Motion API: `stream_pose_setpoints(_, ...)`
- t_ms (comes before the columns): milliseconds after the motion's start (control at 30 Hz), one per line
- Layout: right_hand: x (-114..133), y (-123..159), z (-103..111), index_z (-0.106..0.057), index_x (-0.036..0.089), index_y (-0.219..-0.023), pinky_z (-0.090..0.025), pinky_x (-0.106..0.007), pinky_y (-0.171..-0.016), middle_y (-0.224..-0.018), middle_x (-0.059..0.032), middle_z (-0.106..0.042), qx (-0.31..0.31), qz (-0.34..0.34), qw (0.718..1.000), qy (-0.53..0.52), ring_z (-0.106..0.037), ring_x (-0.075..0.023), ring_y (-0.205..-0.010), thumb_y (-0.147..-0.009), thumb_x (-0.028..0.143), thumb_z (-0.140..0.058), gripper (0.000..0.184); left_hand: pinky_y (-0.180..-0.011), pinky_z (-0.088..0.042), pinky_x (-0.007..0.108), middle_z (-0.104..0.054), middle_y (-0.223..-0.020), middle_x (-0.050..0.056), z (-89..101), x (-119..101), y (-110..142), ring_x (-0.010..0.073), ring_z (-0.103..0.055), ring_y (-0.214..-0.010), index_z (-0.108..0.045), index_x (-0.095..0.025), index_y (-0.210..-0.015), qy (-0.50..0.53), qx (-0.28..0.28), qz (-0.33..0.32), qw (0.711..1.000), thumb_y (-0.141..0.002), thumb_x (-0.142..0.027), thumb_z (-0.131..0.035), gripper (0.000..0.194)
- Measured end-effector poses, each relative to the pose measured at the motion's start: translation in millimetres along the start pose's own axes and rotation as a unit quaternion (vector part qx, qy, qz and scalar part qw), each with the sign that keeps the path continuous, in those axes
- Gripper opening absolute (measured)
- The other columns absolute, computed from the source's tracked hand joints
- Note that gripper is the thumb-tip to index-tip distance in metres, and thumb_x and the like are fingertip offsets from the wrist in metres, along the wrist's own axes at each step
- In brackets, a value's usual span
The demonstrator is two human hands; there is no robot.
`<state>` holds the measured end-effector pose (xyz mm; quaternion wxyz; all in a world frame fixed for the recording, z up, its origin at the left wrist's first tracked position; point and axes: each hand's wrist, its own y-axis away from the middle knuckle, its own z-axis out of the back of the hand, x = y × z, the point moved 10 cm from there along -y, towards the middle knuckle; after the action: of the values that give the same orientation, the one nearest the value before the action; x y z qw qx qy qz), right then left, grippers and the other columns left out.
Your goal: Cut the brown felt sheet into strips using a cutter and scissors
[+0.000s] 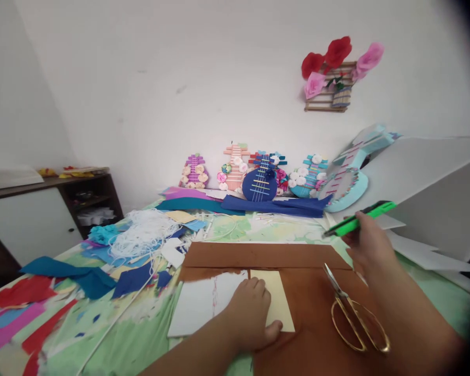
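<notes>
My right hand (pixel 370 243) is raised at the right, its fingers closed round a green utility knife (pixel 347 225) with a black slider. My left hand (pixel 254 308) rests palm down with the thumb apart, pressing on a pale yellow card (pixel 278 303) beside a white board (pixel 198 300) with reddish marks. Both lie on a large brown sheet (pixel 309 313), which has a strip folded or laid along its far edge. Gold-handled scissors (pixel 342 297) lie partly open on the brown sheet, between my two hands.
White cord (pixel 143 235) is heaped at the left among coloured scraps, including a teal strip (pixel 74 277) and a red piece (pixel 25 291). Several decorated paper lutes, one dark blue (pixel 259 183), stand against the wall. Grey-white boards (pixel 434 183) lean at the right.
</notes>
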<state>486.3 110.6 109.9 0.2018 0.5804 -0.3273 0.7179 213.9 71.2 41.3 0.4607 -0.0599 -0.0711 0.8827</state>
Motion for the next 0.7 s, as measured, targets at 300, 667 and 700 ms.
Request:
stream_pose_setpoints(300,-47.1,116.0,-179.3,-0.053,0.019,-0.086,-0.042,-0.022,-0.044,-0.069,-0.0028,-0.063,0.302,-0.188,0.919,-0.172,-0.056,-0.0123,-0.053,-0.069,0.041,-0.057,0.028,-0.077,-0.034,0.038,-0.052,-0.093,0.013,-5.7,-0.1,0.4,0.0272,-0.042,-0.086,-0.057,-0.009,-0.093,-0.004,-0.003,0.007,1.0,-0.074,-0.047,-0.042,0.045)
stream_pose_setpoints(667,-43.8,128.0,-204.4,-0.047,0.023,-0.087,-0.045,-0.028,-0.062,-0.072,0.0008,-0.062,0.423,-0.189,0.853,-0.24,-0.062,-0.0162,-0.07,-0.061,0.035,-0.066,0.035,-0.089,-0.021,0.046,-0.047,-0.11,0.015,-13.1,7.9,-0.7,0.0333,-0.034,-0.102,-0.053,-0.01,-0.104,0.035,0.016,0.029,0.999,-0.073,-0.054,-0.039,0.056)
stream_pose_setpoints(700,-45.7,127.5,-205.1,-0.048,0.022,-0.082,-0.044,-0.026,-0.061,-0.069,0.0024,-0.06,0.416,-0.18,0.858,-0.241,-0.061,-0.0153,-0.069,-0.057,0.03,-0.069,0.034,-0.09,-0.02,0.047,-0.046,-0.112,0.015,-14.8,8.0,-0.4,0.0338,-0.033,-0.104,-0.052,-0.009,-0.106,0.041,0.021,0.03,0.999,-0.073,-0.054,-0.039,0.057)
